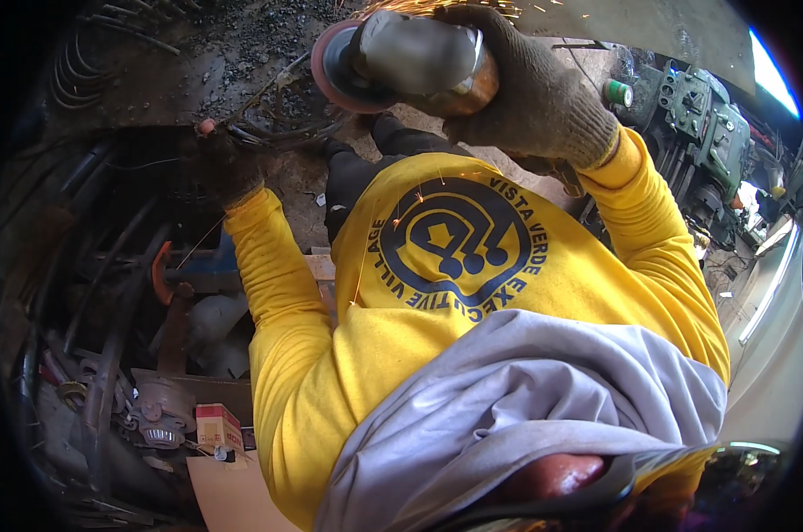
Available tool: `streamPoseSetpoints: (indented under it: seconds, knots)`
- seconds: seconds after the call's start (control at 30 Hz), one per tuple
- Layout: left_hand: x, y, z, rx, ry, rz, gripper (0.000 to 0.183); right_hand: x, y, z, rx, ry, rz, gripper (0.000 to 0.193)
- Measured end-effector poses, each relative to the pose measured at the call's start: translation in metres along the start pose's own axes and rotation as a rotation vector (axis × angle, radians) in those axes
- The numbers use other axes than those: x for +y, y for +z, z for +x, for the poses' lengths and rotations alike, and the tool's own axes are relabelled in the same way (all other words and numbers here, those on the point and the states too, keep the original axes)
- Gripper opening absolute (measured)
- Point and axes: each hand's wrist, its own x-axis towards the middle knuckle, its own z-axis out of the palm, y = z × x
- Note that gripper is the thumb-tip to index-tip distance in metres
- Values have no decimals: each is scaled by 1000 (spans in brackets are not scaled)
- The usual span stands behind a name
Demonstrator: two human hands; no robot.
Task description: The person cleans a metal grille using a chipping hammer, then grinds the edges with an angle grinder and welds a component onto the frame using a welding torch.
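My right hand [534,97], in a grey-brown knit glove, grips the body of an angle grinder [419,58] at the top of the view. Its round disc [335,66] faces left, and orange sparks [437,7] fly from above it. My left hand [226,164], in a dark glove, rests on a bundle of thin bent metal rods [282,129] on the dirty ground, just left of and below the disc. Whether its fingers close around a rod is hard to make out. Both arms wear yellow sleeves.
Dark pipes and scrap metal [109,266] fill the left side. A small red and white box [217,426] and cardboard [233,492] lie at lower left. Green machinery [703,115] and a green-capped bottle [618,93] stand at upper right. A grey cloth [525,399] hangs over my chest.
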Motion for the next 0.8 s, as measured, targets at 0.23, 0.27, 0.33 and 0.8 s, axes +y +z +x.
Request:
streamPoseSetpoints:
  seconds: [0.23,0.27,0.33,0.8]
  knots:
    - [-2,2,-5,-2,7,-54,64,5,-4,-5,-35,38,-3,78]
    - [-3,3,-10,-44,-63,-123,63,2,-5,-5,-45,54,-22,78]
    - [-5,9,-18,-88,-170,-250,60,1,-3,-7,-45,65,-5,79]
    - [9,-5,3,-25,19,105,56,-1,-5,-4,-51,74,-48,81]
